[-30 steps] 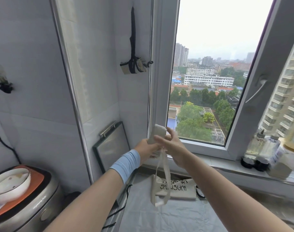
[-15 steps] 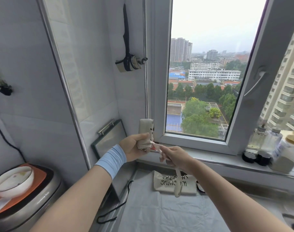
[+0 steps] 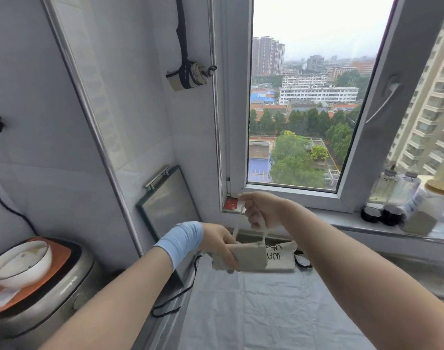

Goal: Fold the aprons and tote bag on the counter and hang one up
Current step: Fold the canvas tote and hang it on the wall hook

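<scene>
Folded beige bundle point(image 3: 251, 258) is up over the counter point(image 3: 266, 311), just in front of the lettered bag point(image 3: 282, 258) at the far end, left hand point(image 3: 220, 246) gripping it and right hand point(image 3: 261, 210) pinching its strap point(image 3: 237, 222) taut, so I'd guess it's the tie-off step and next comes winding that strap snugly round.

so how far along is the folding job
Done: one rolled bundle hangs on the wall, and the printed tote bag lies folded on the counter. In hand: the left hand grips a folded beige bundle while the right hand pinches its strap above it. Left: probably securing that strap and putting the bundle away.
</scene>
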